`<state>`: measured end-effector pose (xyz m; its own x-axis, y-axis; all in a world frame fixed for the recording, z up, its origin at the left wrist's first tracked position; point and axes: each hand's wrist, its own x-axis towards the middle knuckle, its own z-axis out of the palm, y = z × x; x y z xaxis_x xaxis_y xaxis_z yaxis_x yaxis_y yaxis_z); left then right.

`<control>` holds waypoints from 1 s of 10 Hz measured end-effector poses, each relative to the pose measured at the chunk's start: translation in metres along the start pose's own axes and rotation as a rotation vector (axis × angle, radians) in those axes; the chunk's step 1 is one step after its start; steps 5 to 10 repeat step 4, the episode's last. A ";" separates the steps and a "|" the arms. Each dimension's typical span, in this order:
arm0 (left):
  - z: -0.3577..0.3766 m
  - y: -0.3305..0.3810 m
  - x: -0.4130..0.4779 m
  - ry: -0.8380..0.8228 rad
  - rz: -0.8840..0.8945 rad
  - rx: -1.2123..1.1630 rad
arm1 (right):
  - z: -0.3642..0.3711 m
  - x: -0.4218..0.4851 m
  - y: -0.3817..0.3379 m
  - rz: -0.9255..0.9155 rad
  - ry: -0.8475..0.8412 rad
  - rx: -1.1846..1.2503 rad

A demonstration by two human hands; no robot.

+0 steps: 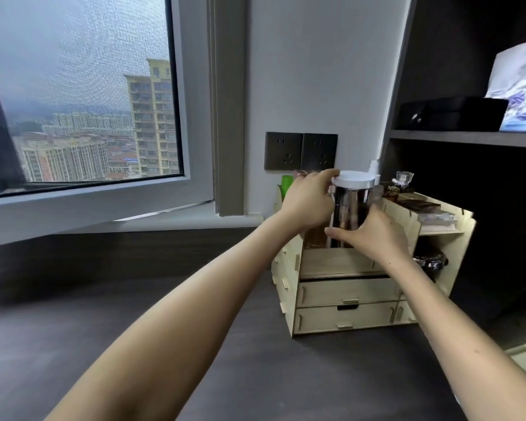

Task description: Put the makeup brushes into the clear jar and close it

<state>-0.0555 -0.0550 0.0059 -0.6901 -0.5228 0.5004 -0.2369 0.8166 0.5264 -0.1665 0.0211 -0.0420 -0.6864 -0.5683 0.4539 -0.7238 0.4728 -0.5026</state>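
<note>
A clear jar [351, 205] with a white lid [353, 179] stands upright in the top compartment of a pale wooden organizer [340, 262]. Through its wall I see the handles of makeup brushes [345, 212] inside. My left hand [307, 202] is wrapped around the jar's upper left side, with fingertips touching the lid's edge. My right hand [374, 235] grips the lower right of the jar, thumb across its front. The jar's base is hidden behind the organizer's front panel.
The organizer has two drawers [346, 305] and holds perfume bottles [403, 180] and palettes on its right side. It sits on a dark desk [104, 314] against a white wall with two sockets [300, 151]. A window is at left, dark shelves at right.
</note>
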 end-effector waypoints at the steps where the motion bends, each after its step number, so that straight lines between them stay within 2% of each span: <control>1: 0.006 -0.002 0.002 0.008 0.002 0.087 | 0.001 -0.004 0.000 0.028 0.008 -0.038; 3: 0.005 -0.003 -0.005 -0.028 0.008 0.059 | 0.006 -0.004 -0.002 0.063 -0.035 0.059; 4: -0.007 -0.006 -0.013 0.047 -0.013 -0.044 | 0.006 -0.020 -0.007 0.015 0.181 0.034; 10: -0.007 -0.006 -0.013 0.047 -0.013 -0.044 | 0.006 -0.020 -0.007 0.015 0.181 0.034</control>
